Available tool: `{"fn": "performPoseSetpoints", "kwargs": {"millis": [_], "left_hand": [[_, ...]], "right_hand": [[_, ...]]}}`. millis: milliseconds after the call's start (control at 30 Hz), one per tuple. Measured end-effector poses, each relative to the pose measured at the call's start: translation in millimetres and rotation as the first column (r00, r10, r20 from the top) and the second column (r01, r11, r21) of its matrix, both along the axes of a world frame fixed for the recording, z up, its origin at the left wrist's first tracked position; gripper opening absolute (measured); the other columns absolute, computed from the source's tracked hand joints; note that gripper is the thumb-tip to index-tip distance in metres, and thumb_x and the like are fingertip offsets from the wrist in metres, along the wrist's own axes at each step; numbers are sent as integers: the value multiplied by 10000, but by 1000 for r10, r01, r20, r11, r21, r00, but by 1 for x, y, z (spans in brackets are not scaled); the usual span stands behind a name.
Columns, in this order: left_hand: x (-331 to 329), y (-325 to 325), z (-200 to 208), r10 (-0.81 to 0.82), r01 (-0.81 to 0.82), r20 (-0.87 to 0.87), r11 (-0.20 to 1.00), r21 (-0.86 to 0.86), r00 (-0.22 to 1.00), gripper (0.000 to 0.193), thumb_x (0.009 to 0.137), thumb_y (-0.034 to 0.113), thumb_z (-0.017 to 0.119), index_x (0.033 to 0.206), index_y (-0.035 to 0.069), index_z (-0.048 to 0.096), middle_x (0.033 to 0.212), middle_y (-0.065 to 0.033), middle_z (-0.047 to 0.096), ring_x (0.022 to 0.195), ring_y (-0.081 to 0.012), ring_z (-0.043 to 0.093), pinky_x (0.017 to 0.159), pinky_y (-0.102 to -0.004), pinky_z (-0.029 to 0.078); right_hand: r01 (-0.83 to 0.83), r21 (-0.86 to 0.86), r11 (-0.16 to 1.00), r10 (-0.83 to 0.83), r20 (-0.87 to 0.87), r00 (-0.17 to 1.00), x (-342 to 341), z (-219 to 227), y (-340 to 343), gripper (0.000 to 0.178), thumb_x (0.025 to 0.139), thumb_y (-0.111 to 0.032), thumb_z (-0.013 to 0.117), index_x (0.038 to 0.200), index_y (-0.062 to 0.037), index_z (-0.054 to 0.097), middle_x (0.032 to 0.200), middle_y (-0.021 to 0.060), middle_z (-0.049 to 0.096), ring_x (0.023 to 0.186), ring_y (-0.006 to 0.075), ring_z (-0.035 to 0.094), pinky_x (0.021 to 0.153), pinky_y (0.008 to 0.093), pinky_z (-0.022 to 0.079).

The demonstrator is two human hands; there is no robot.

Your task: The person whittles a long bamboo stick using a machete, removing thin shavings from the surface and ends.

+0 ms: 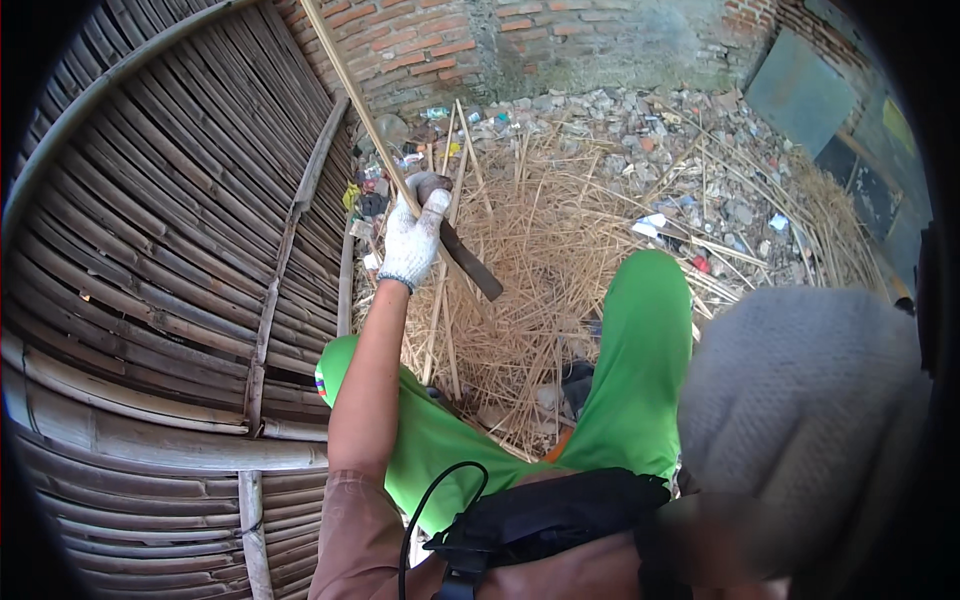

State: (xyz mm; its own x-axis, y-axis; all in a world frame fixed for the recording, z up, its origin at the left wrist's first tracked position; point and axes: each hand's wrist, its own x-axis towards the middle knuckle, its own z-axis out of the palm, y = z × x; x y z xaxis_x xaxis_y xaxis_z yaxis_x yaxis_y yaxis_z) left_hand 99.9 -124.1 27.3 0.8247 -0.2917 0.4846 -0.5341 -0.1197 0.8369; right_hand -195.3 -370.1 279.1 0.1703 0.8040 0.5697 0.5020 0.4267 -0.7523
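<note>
My left hand (412, 240), in a white knit glove with a dark-stained finger area, is closed in front of my left knee. It grips a long, pale bamboo strip (350, 85) that slants up past the top left of the view. A knife with a short, broad, dark blade (472, 262) is in the same grip, its blade angled down to the right. Close to the camera at the right, my right hand (800, 390) is raised in a pale knit glove. It looms large and blurred, and whatever its fingers may hold is hidden.
Straw-like bamboo shavings (545, 240) cover the ground between my green-trousered legs (645, 350). A slatted bamboo wall (190, 210) stands close on my left. Rubble and litter (700, 150) lie below a brick wall (420, 45). A black pouch (555, 515) with a cable sits at my waist.
</note>
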Motion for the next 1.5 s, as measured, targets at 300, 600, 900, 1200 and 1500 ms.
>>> {"fn": "performPoseSetpoints", "kwargs": {"millis": [300, 600, 900, 1200, 1500], "left_hand": [[-5, 4, 5, 34, -34, -31, 999, 18, 999, 371, 1066, 281, 724, 1358, 69, 639, 1198, -20, 697, 1081, -143, 627, 990, -330, 515], [-1, 4, 5, 2, -2, 13, 1000, 19, 1000, 359, 1086, 303, 693, 1350, 63, 651, 1198, -5, 672, 1117, -127, 603, 1042, -322, 490], [-6, 1, 9, 5, -4, -52, 1000, 4, 999, 417, 1072, 344, 710, 1370, 62, 640, 1226, -19, 668, 1141, -141, 596, 1054, -332, 482], [-8, 0, 9, -31, 29, -42, 999, -40, 999, 361, 1062, 281, 743, 1335, 61, 655, 1201, -5, 697, 1080, -121, 617, 983, -311, 515], [-27, -11, 26, -317, 309, -102, 947, -87, 943, 451, 1072, 268, 721, 1439, 31, 609, 1283, -54, 703, 1209, -152, 643, 1099, -343, 498]], "right_hand": [[-88, 0, 996, 88, 59, 994, -25, 4, -6, 281, 1074, -157, 601, 1225, 41, 730, 1009, 159, 740, 789, 215, 706, 687, 324, 582], [-51, 11, 999, 50, 74, 996, -27, -8, -15, 301, 1072, -187, 619, 1266, 18, 722, 1028, 130, 739, 817, 211, 698, 717, 308, 580], [-25, 42, 999, 24, 18, 1000, -20, -10, -6, 328, 1070, -216, 636, 1308, -4, 714, 1047, 101, 738, 844, 207, 690, 748, 291, 579], [431, 145, 890, -370, -319, 872, 12, -67, -18, 360, 1068, -246, 654, 1349, -26, 707, 1065, 73, 738, 872, 203, 682, 778, 275, 577], [950, -298, 95, -940, 288, 185, 206, -272, 26, 759, 906, -523, 800, 1467, -46, 619, 1329, 221, 724, 1207, 374, 720, 1019, 438, 578]]}}
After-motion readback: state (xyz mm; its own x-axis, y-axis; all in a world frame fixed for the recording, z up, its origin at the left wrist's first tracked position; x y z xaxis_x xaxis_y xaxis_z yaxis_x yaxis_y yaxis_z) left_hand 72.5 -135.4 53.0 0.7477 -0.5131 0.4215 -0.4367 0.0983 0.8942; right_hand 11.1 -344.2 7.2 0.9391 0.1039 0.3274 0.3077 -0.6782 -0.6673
